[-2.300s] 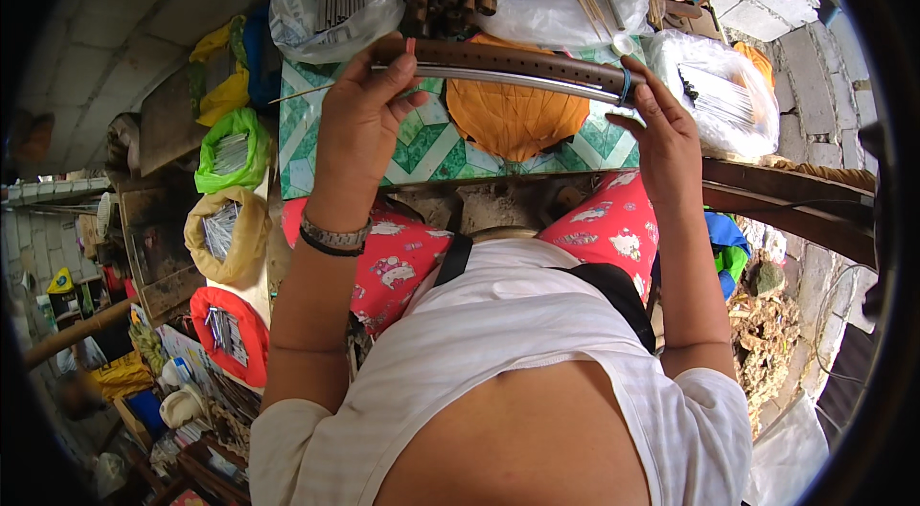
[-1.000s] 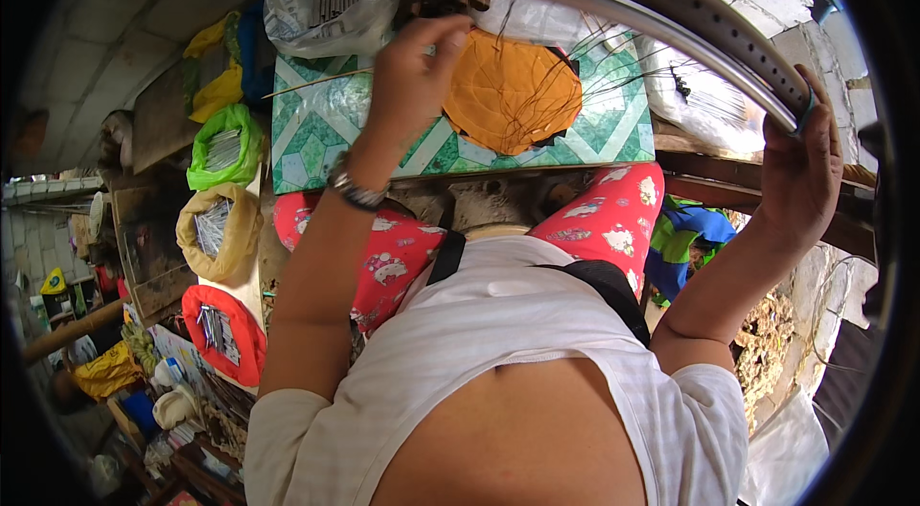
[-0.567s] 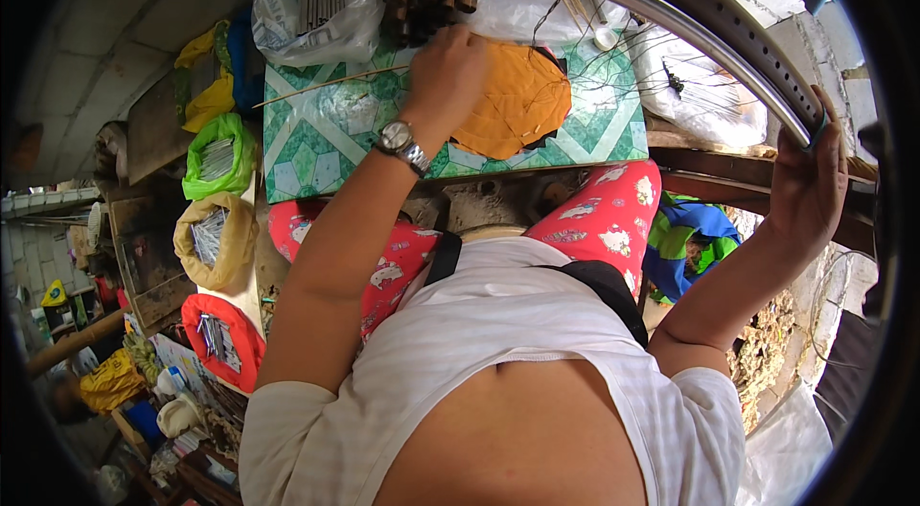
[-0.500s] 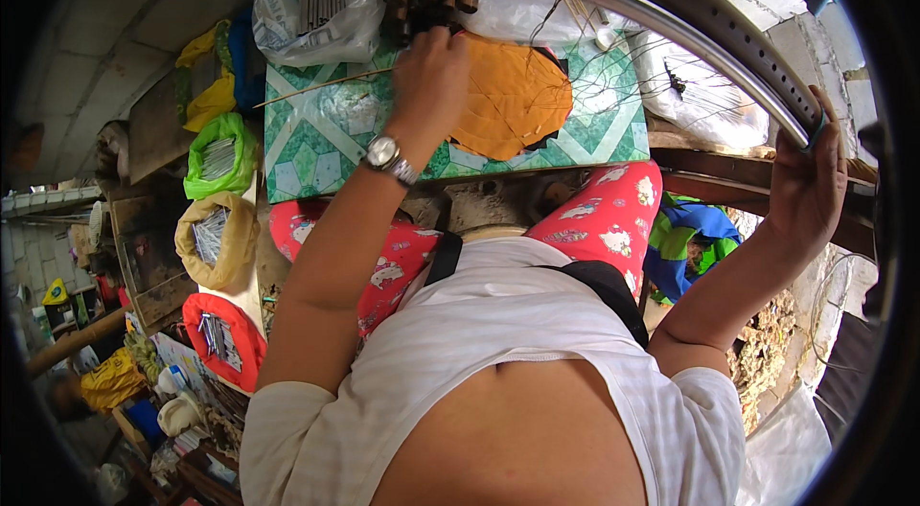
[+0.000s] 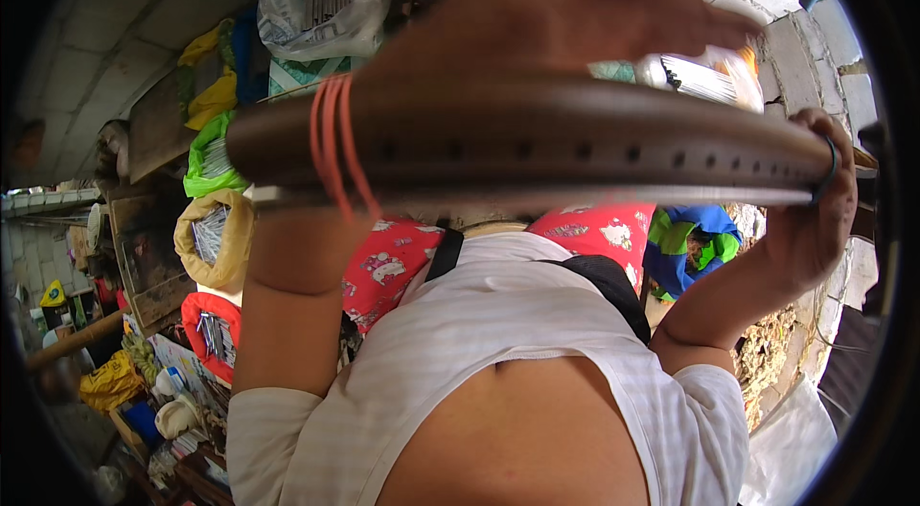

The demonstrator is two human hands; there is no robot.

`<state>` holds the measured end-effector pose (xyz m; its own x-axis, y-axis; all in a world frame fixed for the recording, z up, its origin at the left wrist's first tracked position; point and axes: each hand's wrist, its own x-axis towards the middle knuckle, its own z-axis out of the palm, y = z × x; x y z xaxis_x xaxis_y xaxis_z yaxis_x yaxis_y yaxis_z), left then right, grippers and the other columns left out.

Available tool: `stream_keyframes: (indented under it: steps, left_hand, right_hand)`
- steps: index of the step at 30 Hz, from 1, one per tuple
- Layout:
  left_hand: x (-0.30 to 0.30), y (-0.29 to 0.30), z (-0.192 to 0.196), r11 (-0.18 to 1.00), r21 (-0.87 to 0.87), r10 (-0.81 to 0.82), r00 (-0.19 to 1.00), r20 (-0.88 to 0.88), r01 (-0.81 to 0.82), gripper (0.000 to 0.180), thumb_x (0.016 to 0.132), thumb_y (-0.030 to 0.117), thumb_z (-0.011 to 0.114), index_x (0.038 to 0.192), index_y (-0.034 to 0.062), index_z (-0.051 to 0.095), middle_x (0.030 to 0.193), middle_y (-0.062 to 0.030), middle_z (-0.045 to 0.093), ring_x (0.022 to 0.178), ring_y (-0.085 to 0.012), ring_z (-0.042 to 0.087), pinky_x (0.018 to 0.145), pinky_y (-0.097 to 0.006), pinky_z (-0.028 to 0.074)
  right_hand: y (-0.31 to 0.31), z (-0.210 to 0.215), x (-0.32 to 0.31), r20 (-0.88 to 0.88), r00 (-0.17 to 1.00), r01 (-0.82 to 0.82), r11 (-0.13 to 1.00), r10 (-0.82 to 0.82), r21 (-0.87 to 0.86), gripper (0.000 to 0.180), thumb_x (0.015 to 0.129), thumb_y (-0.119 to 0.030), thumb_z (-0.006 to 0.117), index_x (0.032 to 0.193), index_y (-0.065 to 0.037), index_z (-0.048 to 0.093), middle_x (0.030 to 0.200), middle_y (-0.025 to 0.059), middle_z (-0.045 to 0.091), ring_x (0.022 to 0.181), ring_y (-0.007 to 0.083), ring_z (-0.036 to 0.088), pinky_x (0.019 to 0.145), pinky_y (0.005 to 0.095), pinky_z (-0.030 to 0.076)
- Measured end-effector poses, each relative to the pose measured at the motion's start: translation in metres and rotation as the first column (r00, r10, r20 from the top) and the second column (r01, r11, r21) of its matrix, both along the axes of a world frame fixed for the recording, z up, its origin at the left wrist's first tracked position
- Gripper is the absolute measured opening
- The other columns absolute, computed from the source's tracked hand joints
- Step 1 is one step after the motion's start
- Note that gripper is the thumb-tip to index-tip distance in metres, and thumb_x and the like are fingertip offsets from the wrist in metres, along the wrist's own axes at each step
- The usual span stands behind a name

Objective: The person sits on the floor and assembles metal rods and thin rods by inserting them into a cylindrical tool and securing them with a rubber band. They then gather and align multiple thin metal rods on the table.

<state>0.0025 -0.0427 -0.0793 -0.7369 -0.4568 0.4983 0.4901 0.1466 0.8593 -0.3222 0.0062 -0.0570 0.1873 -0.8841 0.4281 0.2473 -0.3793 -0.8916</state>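
Across the whole width of the view, close under our face, runs a dark curved wheel rim [image 5: 575, 147], held level with a row of small holes showing along its band and a pale metal edge beneath. We go by size from here.

Our white striped shirt [image 5: 517, 353] fills the lower middle, a black strap crossing it; red patterned cloth [image 5: 393, 257] shows over our knees just past it.

Left hand [image 5: 565, 22]: large and blurred, raised above the rim near its middle. Palm and fingers lie spread over the top of the rim; whether they actually press on it or clasp it we cannot tell through the blur. The forearm passes behind the rim.

Right hand [image 5: 810, 209]: at the rim's right end, fingers curled around it in a firm grasp, a dark ring on one finger.

Beyond the rim, on the left: a clear plastic bag [image 5: 321, 3] of thin metal rods, a green bag [image 5: 211, 156], a tan sack [image 5: 216, 238] holding more rods, a red bag [image 5: 216, 333] below that. Blue and green cloth [image 5: 695, 242] lies right of the knees.

Smallest: a few orange rubber bands [image 5: 335, 147] looped around the rim toward its left end, lying side by side.
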Motion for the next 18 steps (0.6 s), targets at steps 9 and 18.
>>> stream_keyframes:
  steps: [9,18]
  left_hand:
    - [-0.009,0.11,-0.043,0.967,0.198,0.101,0.955,0.278,-0.16,0.048,0.106,0.032,0.048,0.149,0.0094,0.048,0.147,-0.0135,0.055,0.134,-0.0232,0.054,0.111,-0.039,0.042]
    - [-0.043,0.084,-0.209,0.239,0.913,-0.087,0.944,-0.318,0.329,0.063,0.109,0.047,0.033,0.16,0.0089,0.03,0.165,-0.0164,0.03,0.15,-0.0311,0.034,0.12,-0.041,0.031]
  right_hand:
    - [0.036,-0.019,-0.012,-0.187,0.982,0.014,1.0,-0.013,0.008,0.056,0.093,-0.033,0.071,0.126,0.01,0.059,0.119,0.0248,0.058,0.105,0.0234,0.058,0.088,0.029,0.048]
    - [-0.084,-0.167,0.052,-0.057,0.986,-0.096,0.818,0.155,0.567,0.031,0.098,-0.016,0.069,0.12,0.006,0.067,0.097,0.0059,0.069,0.081,0.0133,0.064,0.07,0.0288,0.054]
